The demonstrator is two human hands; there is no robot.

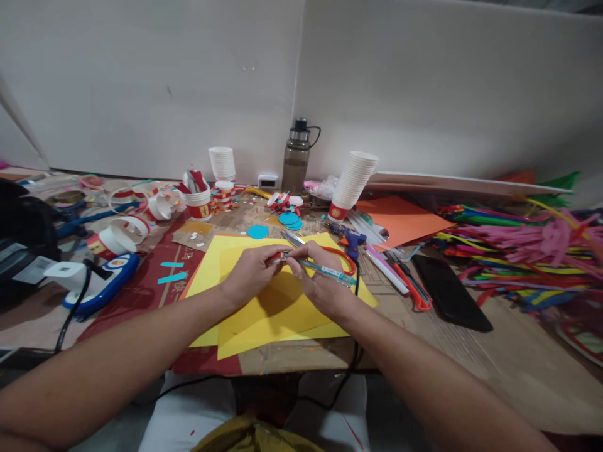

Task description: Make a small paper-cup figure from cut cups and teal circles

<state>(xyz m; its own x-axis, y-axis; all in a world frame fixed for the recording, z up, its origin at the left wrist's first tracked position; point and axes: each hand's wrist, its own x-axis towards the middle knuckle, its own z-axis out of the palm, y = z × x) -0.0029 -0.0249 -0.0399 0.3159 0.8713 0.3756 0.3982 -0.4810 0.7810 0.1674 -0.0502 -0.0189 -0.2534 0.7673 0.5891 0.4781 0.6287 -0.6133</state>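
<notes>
Yellow paper sheets (249,329) lie overlapping at the table's front edge, under both hands. My left hand (252,270) is closed, its fingertips pinching a small red and white piece too small to name. My right hand (323,276) is closed around a pen (334,274) with a clear, teal-tinted barrel, and its fingertips meet those of my left hand. Metal scissor blades (293,237) show just behind the fingertips, with an orange handle loop (343,257) to the right. Blue paper discs (291,220) lie behind the sheets.
Stacked paper cups (354,182), a bottle (296,163) and a cup of tools (196,204) stand behind. A glue gun (352,243), black phone (451,292) and pipe cleaners (522,238) lie right. Cut cups (112,242) and a blue-white device (106,285) are left.
</notes>
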